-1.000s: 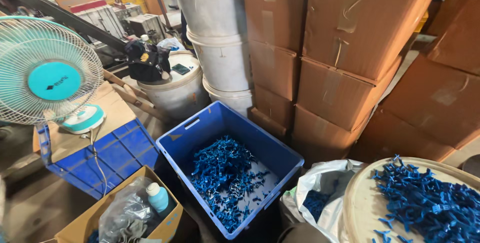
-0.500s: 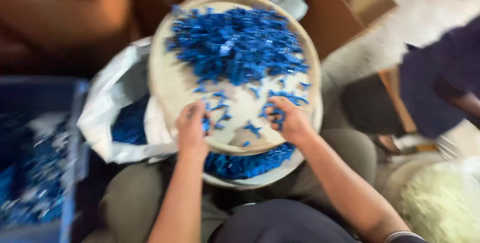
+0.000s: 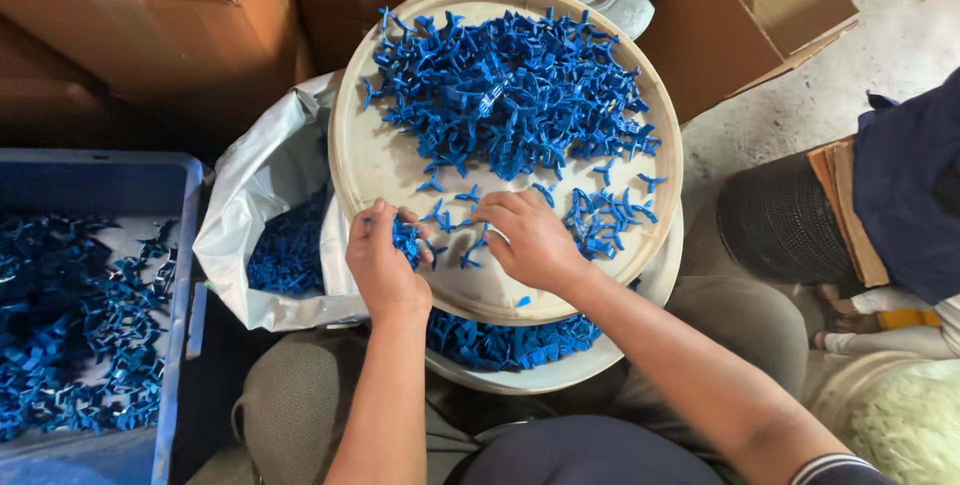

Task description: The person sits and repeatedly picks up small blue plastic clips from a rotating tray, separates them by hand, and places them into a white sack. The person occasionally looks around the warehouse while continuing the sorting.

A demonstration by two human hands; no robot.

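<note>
A blue crate (image 3: pixel 170 245) on the left holds loose blue plastic clips. A white bag (image 3: pixel 250 215) holds more. The round tray (image 3: pixel 370 160) carries a clip pile (image 3: pixel 510 95). The left hand (image 3: pixel 385 265) pinches several clips; the right hand (image 3: pixel 530 240), curled, touches scattered clips.

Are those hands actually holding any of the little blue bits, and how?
The left hand cups a small bunch of blue plastic pieces in its curled fingers. The right hand rests fingertips-down among loose pieces on the round tray; whether it grips one cannot be told.
</note>
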